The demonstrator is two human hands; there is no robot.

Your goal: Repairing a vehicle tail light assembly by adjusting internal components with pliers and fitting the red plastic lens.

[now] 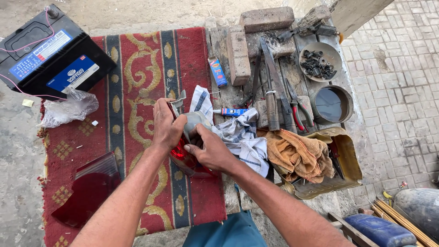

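1. Left hand [167, 126] wrapped over the top and left side of a red tail lamp [185, 155], fingers curled together and clamped on its housing.
2. Right hand [211, 148] pressed against the lamp's right side, thumb and fingers closed round the grey housing [197, 120] at the top.
3. Lamp held just above the red patterned rug [137, 82], near its right edge, red lens showing below and between both hands.
4. White striped cloth [240, 137] bunched just right of the lamp, touching the right hand, partly over the workbench [219, 41].
5. Small glue tube [231, 111] lying on the cloth's upper edge; blue-and-red box [217, 71] further up on the bench.
6. Orange rag [299, 155] right of the white cloth, resting in a dented metal tray [350, 160].
7. Files and red-handled pliers [297, 112] laid side by side above the rag; two bricks [238, 54] at the bench's top.
8. Dish of black small parts [320, 61] and a round tin [332, 104] at the bench's right side.
9. Dark red lens [89, 190] lying on the rug at lower left, well apart from the hands.
10. Black car battery [50, 50] at upper left, clear plastic bag [68, 110] just below it.
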